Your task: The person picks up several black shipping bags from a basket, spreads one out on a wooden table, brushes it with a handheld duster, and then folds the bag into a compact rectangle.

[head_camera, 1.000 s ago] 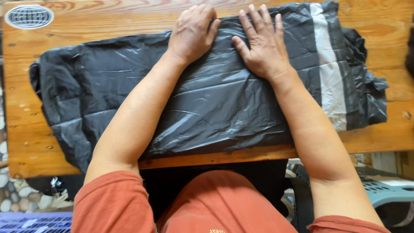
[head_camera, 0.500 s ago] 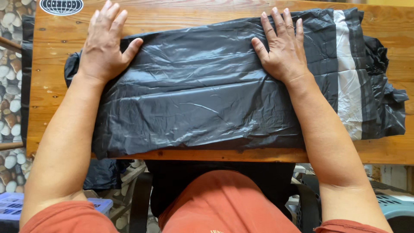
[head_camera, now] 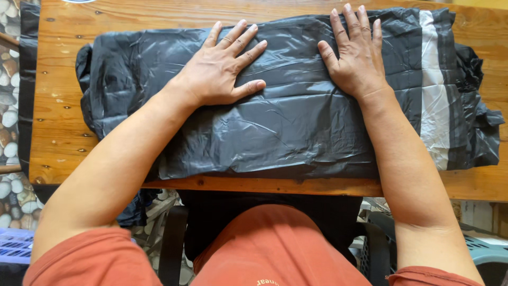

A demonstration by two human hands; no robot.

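Pressing flat, left hand (head_camera: 219, 71) moved inward on black bag (head_camera: 296, 127) (right hand (head_camera: 355, 55) stayed).

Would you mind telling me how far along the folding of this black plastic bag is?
Done: the black plastic bag lies folded into a long band on the wooden table. In hand: left hand and right hand press it flat. Left: the crumpled right end looks unflattened.

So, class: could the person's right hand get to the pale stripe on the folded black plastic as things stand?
Probably yes: the right hand lies flat on the black plastic, beside the pale stripe, with nothing lying between them.
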